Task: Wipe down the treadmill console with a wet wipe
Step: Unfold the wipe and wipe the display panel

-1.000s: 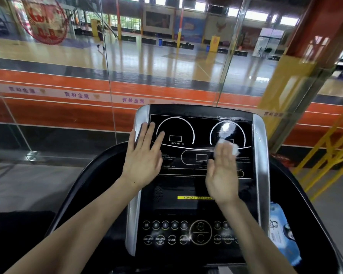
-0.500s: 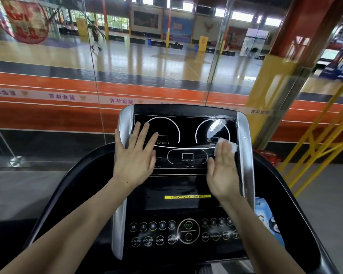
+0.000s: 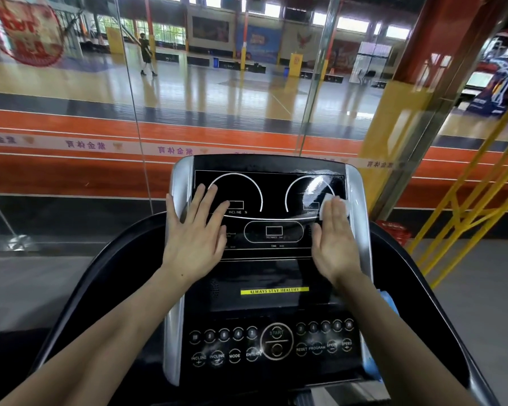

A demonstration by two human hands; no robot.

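The black treadmill console (image 3: 273, 276) with silver side trim stands in front of me. My right hand (image 3: 333, 241) lies flat on the right side of the display and presses a white wet wipe (image 3: 326, 205) under its fingers, by the right dial. A wet smear shines above the wipe. My left hand (image 3: 197, 232) rests flat with fingers spread on the left side of the display, over the incline dial, holding nothing.
A blue wet-wipe pack (image 3: 389, 306) sits in the tray right of the console, partly hidden by my right forearm. Glass panels (image 3: 71, 142) stand behind the console, with a sports hall beyond. Yellow railings (image 3: 467, 206) rise at the right.
My right hand has moved the wipe to the right across the display, toward the right trim. My left hand has stayed in place on the left side.
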